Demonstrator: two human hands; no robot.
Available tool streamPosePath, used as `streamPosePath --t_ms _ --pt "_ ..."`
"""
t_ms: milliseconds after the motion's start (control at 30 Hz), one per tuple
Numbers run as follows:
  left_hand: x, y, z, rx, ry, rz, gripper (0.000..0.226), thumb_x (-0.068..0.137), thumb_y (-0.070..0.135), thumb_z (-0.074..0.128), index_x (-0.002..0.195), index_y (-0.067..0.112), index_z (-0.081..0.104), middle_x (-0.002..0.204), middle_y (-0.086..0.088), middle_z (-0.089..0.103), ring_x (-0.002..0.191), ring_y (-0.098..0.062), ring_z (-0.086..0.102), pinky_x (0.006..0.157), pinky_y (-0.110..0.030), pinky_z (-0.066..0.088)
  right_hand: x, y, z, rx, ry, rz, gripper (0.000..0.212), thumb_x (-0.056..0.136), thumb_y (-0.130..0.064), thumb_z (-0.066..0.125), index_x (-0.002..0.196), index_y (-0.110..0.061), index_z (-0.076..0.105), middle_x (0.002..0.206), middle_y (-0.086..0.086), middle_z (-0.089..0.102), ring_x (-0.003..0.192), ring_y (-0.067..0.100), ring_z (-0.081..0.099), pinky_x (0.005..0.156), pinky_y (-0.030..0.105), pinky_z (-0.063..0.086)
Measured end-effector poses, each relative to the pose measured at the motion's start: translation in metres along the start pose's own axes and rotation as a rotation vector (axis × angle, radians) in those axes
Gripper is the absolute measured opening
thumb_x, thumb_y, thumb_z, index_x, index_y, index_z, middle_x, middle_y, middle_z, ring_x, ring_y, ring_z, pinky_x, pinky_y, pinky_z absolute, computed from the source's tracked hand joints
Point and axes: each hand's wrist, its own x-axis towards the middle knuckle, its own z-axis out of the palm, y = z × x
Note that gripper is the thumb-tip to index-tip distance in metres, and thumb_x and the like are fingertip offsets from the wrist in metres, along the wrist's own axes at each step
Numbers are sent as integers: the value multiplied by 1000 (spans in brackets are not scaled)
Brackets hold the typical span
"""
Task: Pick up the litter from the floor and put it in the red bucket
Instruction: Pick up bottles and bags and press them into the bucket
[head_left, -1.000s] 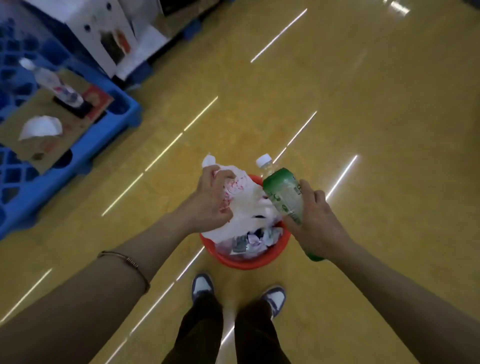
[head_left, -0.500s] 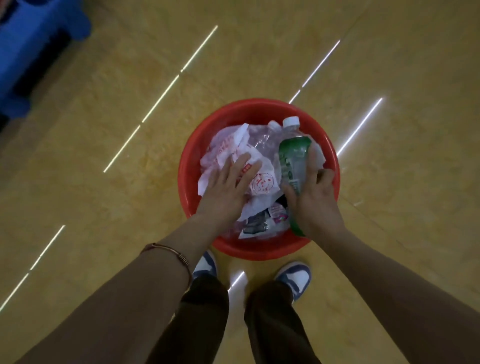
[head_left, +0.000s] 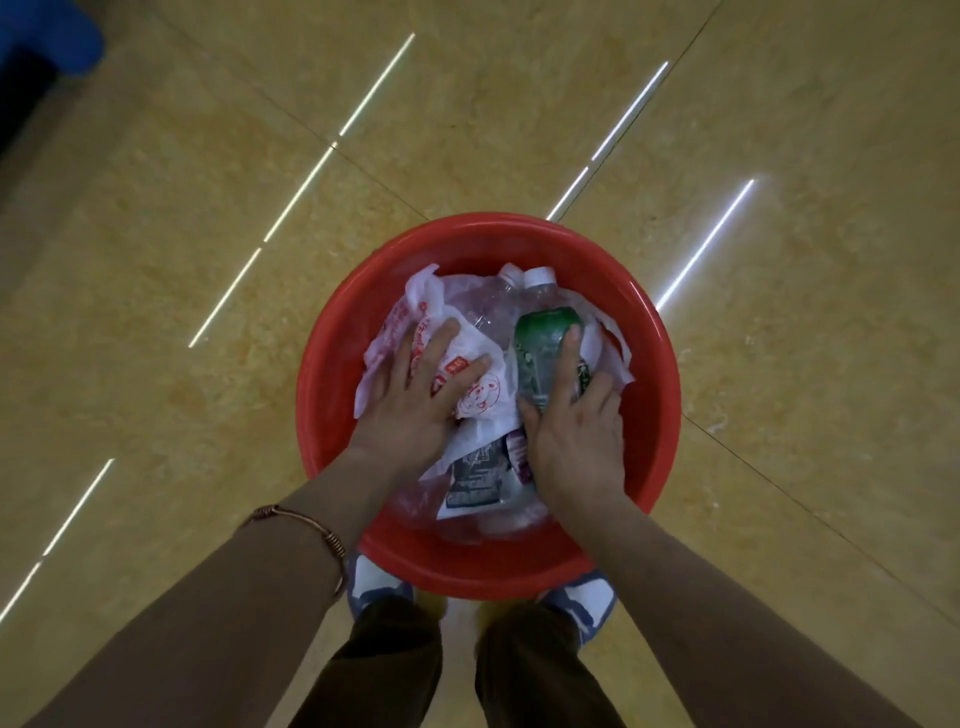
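The red bucket (head_left: 660, 415) stands on the floor just ahead of my shoes, full of litter. My left hand (head_left: 415, 395) lies flat, fingers spread, on a white plastic bag with red print (head_left: 480, 397) inside the bucket. My right hand (head_left: 576, 426) is wrapped around a green-labelled bottle with a white cap (head_left: 540, 343), which lies on the litter with its cap pointing away from me. A clear bottle (head_left: 488, 312) sits between the two. A dark printed wrapper (head_left: 475, 475) shows below the bag.
Glossy yellow floor tiles (head_left: 208, 260) surround the bucket, with bright streaks of reflected light. A blue pallet corner (head_left: 47, 36) sits at the top left. My two shoes (head_left: 374, 582) touch the bucket's near side.
Both hands have gone down from above the bucket into it with the bag and the bottle. My left hand has flattened on the bag. The view has closed in on the bucket.
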Motion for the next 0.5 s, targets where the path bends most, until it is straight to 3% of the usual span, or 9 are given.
streamPosePath --t_ms 100,167,200,267,333,400,500 --pt "5 -7 4 -15 -79 4 59 80 55 14 133 57 -11 151 10 -19 142 -47 8 109 -63 20 6 0 13 -120 109 8 82 86 -44 59 147 -4 21 99 27 55 79 35 57 68 41 51" --pt "5 -6 -2 10 -142 -23 60 81 60 10 133 59 -20 151 8 -32 143 -43 1 112 -60 15 6 -3 11 -184 96 31 85 82 -47 62 144 -4 24 90 25 58 73 33 57 68 38 50" --pt "4 -1 -9 53 -179 -40 61 86 60 13 134 58 -23 149 7 -35 144 -41 -4 114 -58 12 4 -7 5 -232 65 38 89 81 -48 62 146 -5 19 93 25 59 77 33 58 73 39 50" --pt "4 10 -27 138 -270 -58 62 95 53 23 138 49 -22 150 2 -34 144 -37 -13 116 -55 7 0 -11 -8 -328 26 16 93 89 -48 52 149 -6 -6 118 28 51 105 37 53 95 43 42" --pt "5 21 -52 195 -356 -57 60 98 49 25 144 44 -12 154 -2 -30 143 -35 -20 116 -54 2 -4 -11 -24 -320 -4 -51 82 98 -48 31 143 -8 -26 148 30 19 136 41 25 113 47 20" --pt "0 27 -76 241 -397 -30 59 97 49 27 146 45 -6 155 -2 -28 141 -35 -25 115 -58 -3 -16 -9 -46 -227 -11 -69 77 98 -51 23 145 -13 -26 154 28 -4 143 41 4 116 48 6" --pt "-21 33 -102 243 -334 -3 69 91 56 38 146 47 -3 155 1 -28 140 -35 -28 112 -62 -8 -36 -5 -71 -129 -1 -130 80 95 -57 25 148 -17 -20 157 20 -8 145 37 2 118 48 5"
